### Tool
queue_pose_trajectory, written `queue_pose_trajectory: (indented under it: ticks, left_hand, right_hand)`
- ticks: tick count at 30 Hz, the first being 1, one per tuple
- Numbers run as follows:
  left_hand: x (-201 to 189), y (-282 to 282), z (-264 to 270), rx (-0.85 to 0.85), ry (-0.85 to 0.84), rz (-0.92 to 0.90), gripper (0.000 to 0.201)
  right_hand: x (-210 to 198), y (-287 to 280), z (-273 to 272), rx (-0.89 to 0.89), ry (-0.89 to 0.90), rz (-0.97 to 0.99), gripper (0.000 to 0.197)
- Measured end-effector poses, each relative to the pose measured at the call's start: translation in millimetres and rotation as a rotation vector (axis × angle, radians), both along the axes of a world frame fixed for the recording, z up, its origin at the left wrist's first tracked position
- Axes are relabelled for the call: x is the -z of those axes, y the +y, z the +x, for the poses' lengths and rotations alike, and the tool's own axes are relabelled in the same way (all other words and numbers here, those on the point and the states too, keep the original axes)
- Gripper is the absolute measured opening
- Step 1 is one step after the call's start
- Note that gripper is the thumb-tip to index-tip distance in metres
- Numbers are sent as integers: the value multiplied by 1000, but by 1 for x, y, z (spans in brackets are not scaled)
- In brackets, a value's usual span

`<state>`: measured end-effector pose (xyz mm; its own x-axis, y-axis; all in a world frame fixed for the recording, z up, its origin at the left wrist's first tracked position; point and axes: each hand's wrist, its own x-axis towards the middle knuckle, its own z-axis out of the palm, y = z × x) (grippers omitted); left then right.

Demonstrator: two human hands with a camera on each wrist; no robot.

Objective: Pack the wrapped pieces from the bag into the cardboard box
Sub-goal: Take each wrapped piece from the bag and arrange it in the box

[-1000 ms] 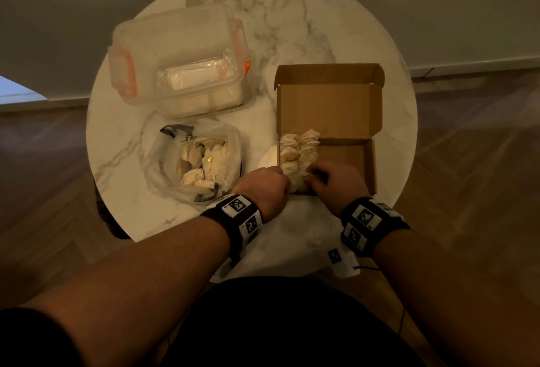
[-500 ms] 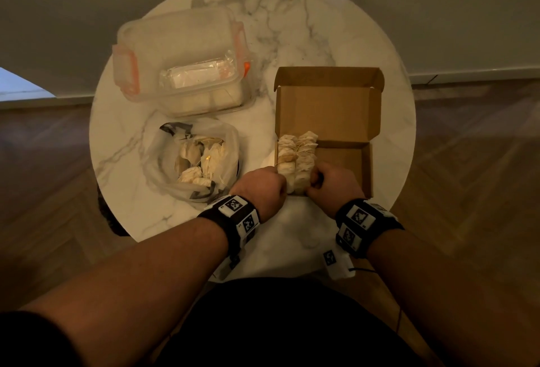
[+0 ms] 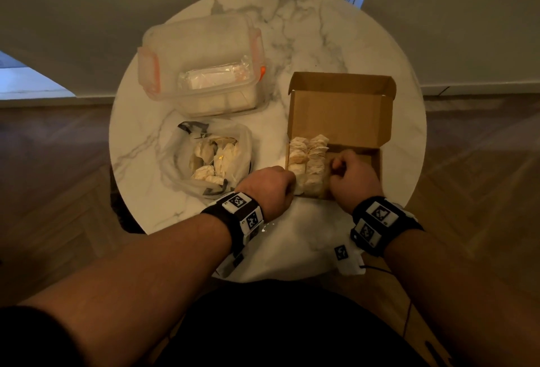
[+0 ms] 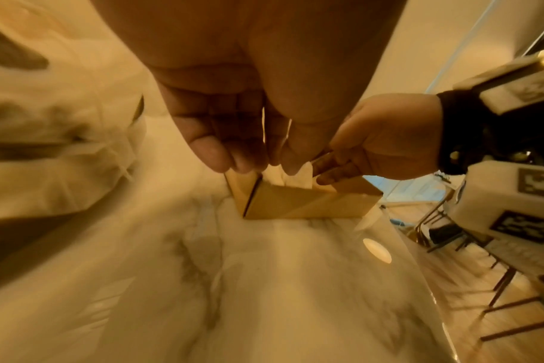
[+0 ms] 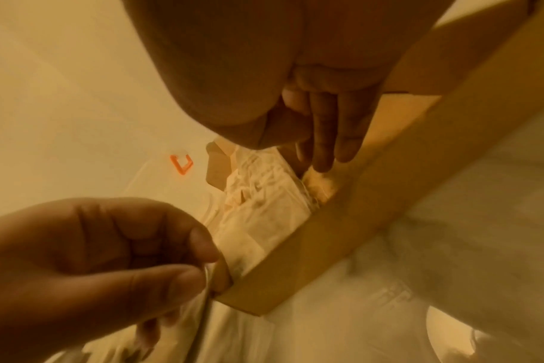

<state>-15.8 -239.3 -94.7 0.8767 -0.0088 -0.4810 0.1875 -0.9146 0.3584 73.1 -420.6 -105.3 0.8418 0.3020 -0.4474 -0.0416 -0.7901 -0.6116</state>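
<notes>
Now on the round marble bench (image 3: 306, 30), the left grip (image 3: 267, 188) pinches the 7 o'clock corner of the stiff brown cardboard box (image 3: 377, 159). The right grip (image 3: 353, 179) presses almost straight fingers against two rows of crinkled, pale wrapped pieces (image 3: 309, 159) at the box's 9 o'clock wall. Both grips stay there as before.

Your round marble table (image 3: 365, 45) carries a lidded plastic tub (image 3: 201, 54) at far left, a bag (image 3: 175, 162) just nearer you, and an open box (image 3: 339, 106) at right.

Your left hand (image 3: 267, 188) pinches the cardboard box (image 3: 339, 109) wall between thumb and curled fingers; right hand (image 3: 355, 179) fingers straight, pointing down.
</notes>
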Motion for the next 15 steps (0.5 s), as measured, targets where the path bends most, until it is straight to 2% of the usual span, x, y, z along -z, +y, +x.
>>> queue_pose_trajectory:
  ticks: [3,6,8,10,12,15]
  left_hand:
    - [-21,23,-9,-99,-107,-66,20]
    - [-41,60,-24,-219,-288,-94,13]
    - [-51,92,-37,-305,-460,-82,7]
    - [-51,124,-51,-383,-616,9,8]
    - [-42,153,-61,-475,-603,90,12]
    - [-28,183,-67,-525,-314,8,29]
  right_hand:
    - [-15,7,5,28,-131,30,10]
    - [-35,32,4,-25,-259,93,13]
    - [-47,56,-2,-88,-247,146,13]
    - [-55,84,-11,-159,-207,190,14]
    - [-56,113,-23,-250,-176,191,17]
    - [-54,154,-47,-378,-182,124,23]
